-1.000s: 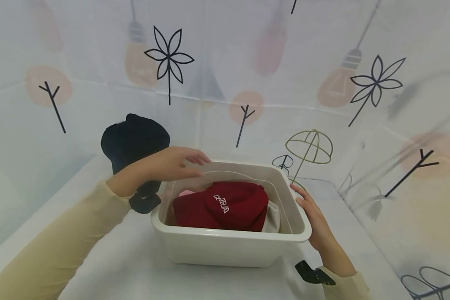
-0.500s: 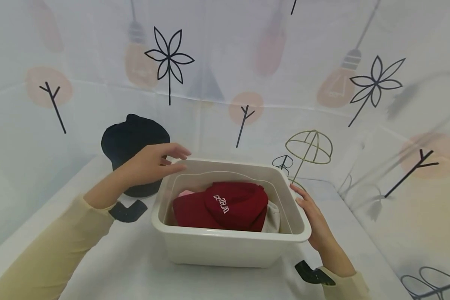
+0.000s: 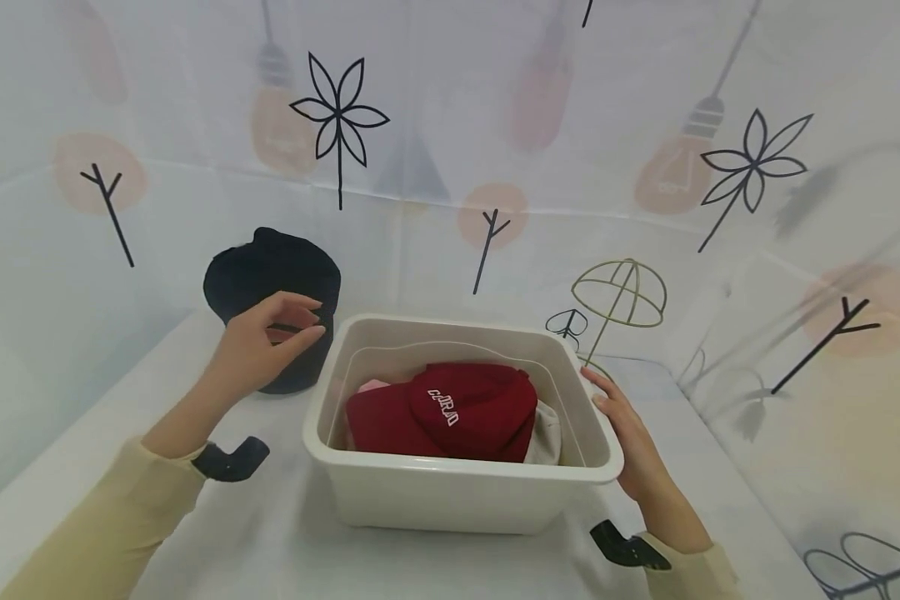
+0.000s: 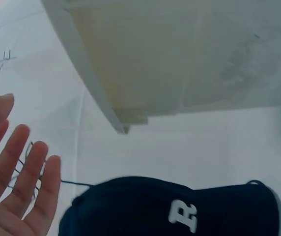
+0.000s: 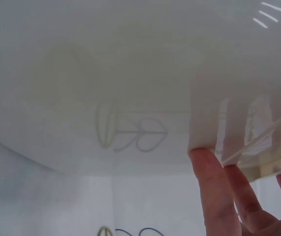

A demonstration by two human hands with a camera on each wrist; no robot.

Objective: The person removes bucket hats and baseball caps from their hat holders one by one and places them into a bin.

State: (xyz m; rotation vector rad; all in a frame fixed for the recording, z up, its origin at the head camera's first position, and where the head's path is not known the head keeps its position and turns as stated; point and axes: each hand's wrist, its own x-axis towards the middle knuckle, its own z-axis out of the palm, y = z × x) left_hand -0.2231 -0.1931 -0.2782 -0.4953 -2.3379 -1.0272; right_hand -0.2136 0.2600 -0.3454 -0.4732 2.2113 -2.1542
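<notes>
My left hand (image 3: 258,346), fingers relaxed and holding nothing, hovers in front of a dark navy cap (image 3: 270,258) standing behind and left of the bin. In the left wrist view that cap (image 4: 130,209) shows a white letter R, and the hand's fingers are spread beside it. A cream plastic bin (image 3: 461,496) stands in the middle. Inside lies a dark red cap (image 3: 468,408) with white lettering, over a whitish cap (image 3: 546,435) and something pink. My right hand (image 3: 633,442) rests against the bin's right side, its fingertips touching the wall below the rim.
The bin stands on a white-covered table (image 3: 255,533). A pale cloth backdrop (image 3: 420,150) printed with flowers and bulbs rises behind and to the right. Dark straps, one (image 3: 232,460) at the left wrist and one (image 3: 628,548) at the right, sit by the sleeves.
My left hand has moved left, away from above the bin's back left rim, to in front of the navy cap. The right hand and the bin have stayed put.
</notes>
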